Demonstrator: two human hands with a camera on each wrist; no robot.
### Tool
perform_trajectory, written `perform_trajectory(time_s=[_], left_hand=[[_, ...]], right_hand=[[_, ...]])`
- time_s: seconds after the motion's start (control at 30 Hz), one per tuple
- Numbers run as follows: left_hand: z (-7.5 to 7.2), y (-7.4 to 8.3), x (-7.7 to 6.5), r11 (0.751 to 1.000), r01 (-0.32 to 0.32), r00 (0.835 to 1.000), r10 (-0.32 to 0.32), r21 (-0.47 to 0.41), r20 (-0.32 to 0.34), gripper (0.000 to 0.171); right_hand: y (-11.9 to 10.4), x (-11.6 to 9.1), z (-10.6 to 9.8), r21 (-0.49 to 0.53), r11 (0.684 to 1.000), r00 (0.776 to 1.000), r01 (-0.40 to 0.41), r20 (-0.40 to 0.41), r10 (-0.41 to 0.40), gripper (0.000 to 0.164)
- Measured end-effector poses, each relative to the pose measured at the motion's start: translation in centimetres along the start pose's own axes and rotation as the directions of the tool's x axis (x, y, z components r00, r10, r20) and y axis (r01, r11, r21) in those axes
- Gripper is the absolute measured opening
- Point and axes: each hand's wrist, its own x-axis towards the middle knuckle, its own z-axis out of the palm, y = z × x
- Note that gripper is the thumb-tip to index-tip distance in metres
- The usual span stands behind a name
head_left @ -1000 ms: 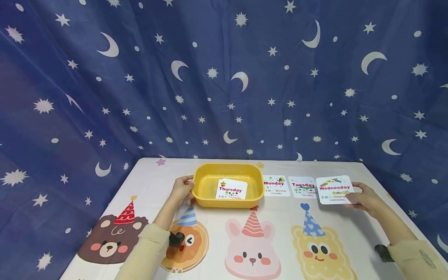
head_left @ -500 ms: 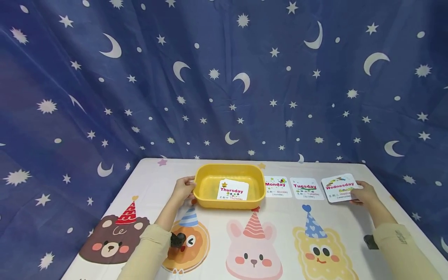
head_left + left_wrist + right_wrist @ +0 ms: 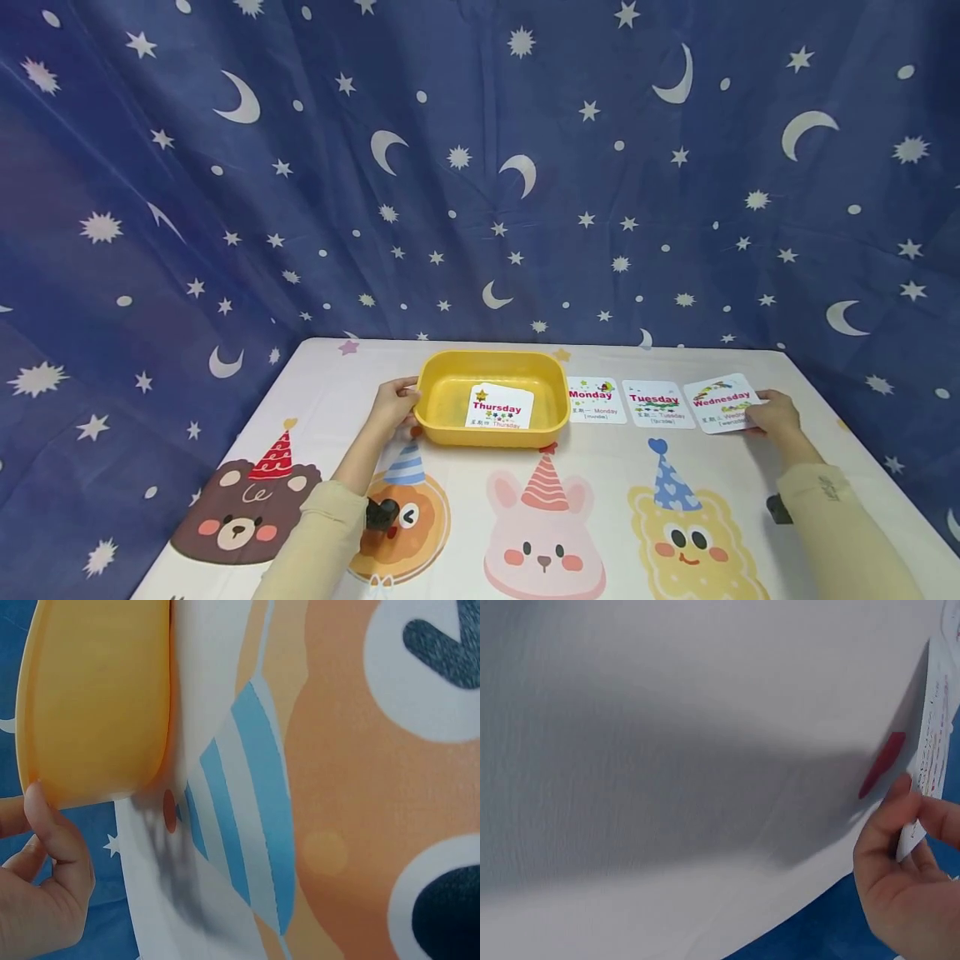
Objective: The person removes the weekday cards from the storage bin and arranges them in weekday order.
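At the left end of the yellow tray (image 3: 450, 433), my left hand (image 3: 394, 402) pinches the rim; in the left wrist view the thumb (image 3: 56, 832) lies against the outer wall of the basin. A Thursday card (image 3: 498, 408) lies in the tray. To the tray's right are a white Monday card (image 3: 596, 402) and a Tuesday card (image 3: 658, 406), flat on the table. My right hand (image 3: 777, 414) pinches the right edge of the Wednesday card (image 3: 716, 404), which sits slightly turned beside Tuesday. In the right wrist view this card (image 3: 934, 742) is seen nearly edge-on, tilted over the cloth.
The white tablecloth (image 3: 465, 500) carries printed party-hat characters, among them a bear (image 3: 236, 521) and a pink rabbit (image 3: 543, 542). Behind the table's far edge hangs a dark blue curtain (image 3: 450, 192) with moons and stars.
My right hand has lowered the Wednesday card toward the table and turned it slightly, closer in line with the other cards. My left hand stays on the tray's rim.
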Motion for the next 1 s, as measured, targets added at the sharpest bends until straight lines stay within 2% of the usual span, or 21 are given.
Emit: perform_trajectory(time_s=[0.17,0.23,0.4,0.57,0.8,1.0], left_hand=[[0.1,-0.1,0.0,1.0,-0.004,1.0,0.004,-0.01,0.006,0.04],[0.2,0.0,-0.1,1.0,-0.006,1.0,0.006,-0.016,0.009,0.04],[0.2,0.2,-0.2,1.0,-0.007,1.0,0.007,-0.016,0.008,0.039],[0.2,0.3,-0.3,1.0,-0.009,1.0,0.01,-0.008,0.009,0.039],[0.2,0.2,-0.3,1.0,-0.014,1.0,0.014,-0.011,0.003,0.039],[0.1,0.2,-0.4,1.0,-0.004,1.0,0.004,-0.014,-0.002,0.039]], right_hand=[[-0.4,-0.7,0.3,-0.186,0.982,0.994,-0.025,-0.108,0.004,0.039],[-0.5,-1.0,0.3,-0.213,0.975,0.991,-0.059,-0.13,0.032,0.037],[-0.2,-1.4,0.5,-0.264,0.957,0.987,-0.121,-0.132,0.089,0.04],[0.2,-1.2,0.7,-0.348,0.929,0.989,-0.128,-0.11,0.095,0.045],[-0.1,-1.2,0.7,-0.334,0.932,0.99,-0.142,-0.07,0.125,0.048],[-0.5,-1.4,0.7,-0.359,0.928,0.994,-0.099,-0.068,0.08,0.046]])
